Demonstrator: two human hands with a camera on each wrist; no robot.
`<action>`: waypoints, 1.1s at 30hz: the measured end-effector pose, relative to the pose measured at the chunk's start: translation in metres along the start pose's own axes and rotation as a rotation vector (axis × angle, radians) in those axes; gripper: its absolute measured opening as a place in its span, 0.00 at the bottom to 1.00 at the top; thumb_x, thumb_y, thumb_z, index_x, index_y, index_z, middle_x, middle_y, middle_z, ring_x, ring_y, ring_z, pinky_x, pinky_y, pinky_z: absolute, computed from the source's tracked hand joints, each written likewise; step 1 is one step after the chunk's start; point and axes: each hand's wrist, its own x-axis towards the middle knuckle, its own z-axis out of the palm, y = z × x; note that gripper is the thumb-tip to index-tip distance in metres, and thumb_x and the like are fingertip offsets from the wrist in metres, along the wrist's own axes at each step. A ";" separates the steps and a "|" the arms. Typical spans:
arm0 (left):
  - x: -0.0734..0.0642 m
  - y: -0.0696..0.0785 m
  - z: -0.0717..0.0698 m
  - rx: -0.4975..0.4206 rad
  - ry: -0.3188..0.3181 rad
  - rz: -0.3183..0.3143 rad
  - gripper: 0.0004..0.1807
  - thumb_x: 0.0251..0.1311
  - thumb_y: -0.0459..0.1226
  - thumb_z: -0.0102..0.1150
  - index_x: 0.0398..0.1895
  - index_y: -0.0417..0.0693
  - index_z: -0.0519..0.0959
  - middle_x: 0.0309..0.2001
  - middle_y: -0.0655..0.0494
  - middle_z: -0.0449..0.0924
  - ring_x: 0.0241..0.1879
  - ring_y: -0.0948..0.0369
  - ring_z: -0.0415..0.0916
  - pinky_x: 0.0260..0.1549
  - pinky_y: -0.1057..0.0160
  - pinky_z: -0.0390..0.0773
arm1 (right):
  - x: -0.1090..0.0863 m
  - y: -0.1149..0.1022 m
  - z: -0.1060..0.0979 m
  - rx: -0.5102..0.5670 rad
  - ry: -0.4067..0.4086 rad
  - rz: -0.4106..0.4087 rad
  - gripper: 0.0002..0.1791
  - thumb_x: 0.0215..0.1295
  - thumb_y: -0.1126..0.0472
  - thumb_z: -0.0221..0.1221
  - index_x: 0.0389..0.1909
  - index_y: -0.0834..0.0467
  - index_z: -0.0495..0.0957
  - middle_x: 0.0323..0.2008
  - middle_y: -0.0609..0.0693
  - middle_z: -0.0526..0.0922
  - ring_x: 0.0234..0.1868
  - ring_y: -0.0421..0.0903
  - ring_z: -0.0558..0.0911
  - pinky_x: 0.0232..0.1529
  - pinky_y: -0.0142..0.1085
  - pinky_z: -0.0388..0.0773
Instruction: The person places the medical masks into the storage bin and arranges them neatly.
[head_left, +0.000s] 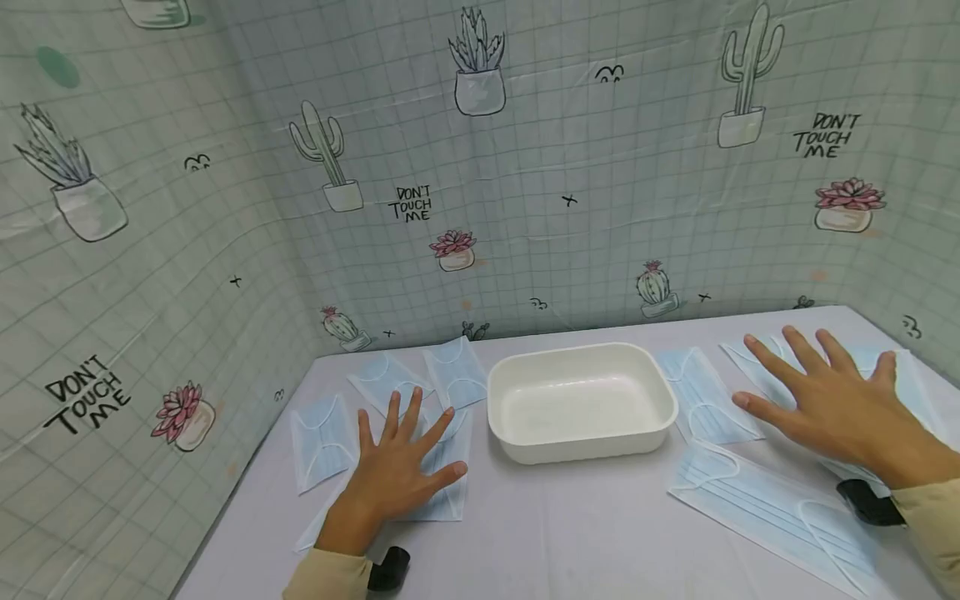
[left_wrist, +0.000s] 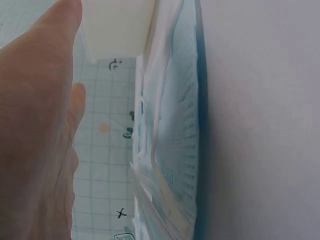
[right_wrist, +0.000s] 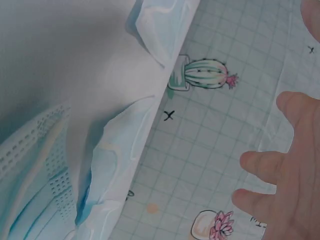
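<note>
My left hand (head_left: 397,471) is spread flat with its fingers apart above several light blue face masks (head_left: 322,437) on the left side of the table. In the left wrist view its thumb side (left_wrist: 40,100) stands clear of a face mask (left_wrist: 177,120). On the right, my right hand (head_left: 840,400) is also spread, over more face masks (head_left: 708,396), and holds nothing. In the right wrist view its fingers (right_wrist: 265,167) are apart from the masks (right_wrist: 117,150). Between the hands sits a white rectangular plastic tray (head_left: 581,404) with nothing in it.
The table (head_left: 555,517) has a pale cloth over it. A large face mask (head_left: 780,508) lies at the front right, ear loops up. Behind and to the left hangs a grid-patterned curtain (head_left: 540,158) with cactus drawings. Each wrist carries a black device (head_left: 390,571).
</note>
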 end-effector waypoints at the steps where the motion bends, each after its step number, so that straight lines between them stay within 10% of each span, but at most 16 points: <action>1: 0.000 0.001 0.000 0.000 -0.003 0.003 0.43 0.62 0.72 0.43 0.78 0.70 0.57 0.80 0.48 0.34 0.77 0.42 0.25 0.63 0.27 0.25 | -0.001 -0.001 0.001 -0.004 0.005 -0.001 0.55 0.64 0.24 0.48 0.81 0.48 0.39 0.75 0.73 0.41 0.71 0.79 0.37 0.51 0.80 0.19; 18: -0.004 0.013 0.006 0.006 0.025 0.055 0.43 0.62 0.73 0.43 0.78 0.70 0.57 0.81 0.47 0.37 0.78 0.42 0.29 0.64 0.27 0.28 | -0.016 -0.002 0.009 -0.009 0.051 -0.046 0.51 0.65 0.25 0.50 0.81 0.42 0.42 0.76 0.70 0.46 0.72 0.77 0.41 0.53 0.77 0.15; 26: 0.000 0.014 0.010 -0.025 0.057 0.058 0.41 0.66 0.70 0.41 0.78 0.66 0.60 0.78 0.46 0.50 0.78 0.44 0.39 0.63 0.25 0.29 | -0.022 0.000 0.007 0.035 0.016 -0.086 0.42 0.74 0.33 0.46 0.81 0.45 0.45 0.74 0.73 0.52 0.68 0.79 0.55 0.59 0.77 0.48; 33: 0.010 0.020 0.011 -0.141 0.160 0.041 0.37 0.69 0.67 0.43 0.74 0.59 0.68 0.72 0.49 0.64 0.74 0.48 0.55 0.64 0.27 0.35 | -0.021 0.002 0.006 0.221 -0.048 -0.078 0.37 0.76 0.38 0.48 0.75 0.58 0.61 0.63 0.74 0.70 0.57 0.75 0.73 0.44 0.73 0.69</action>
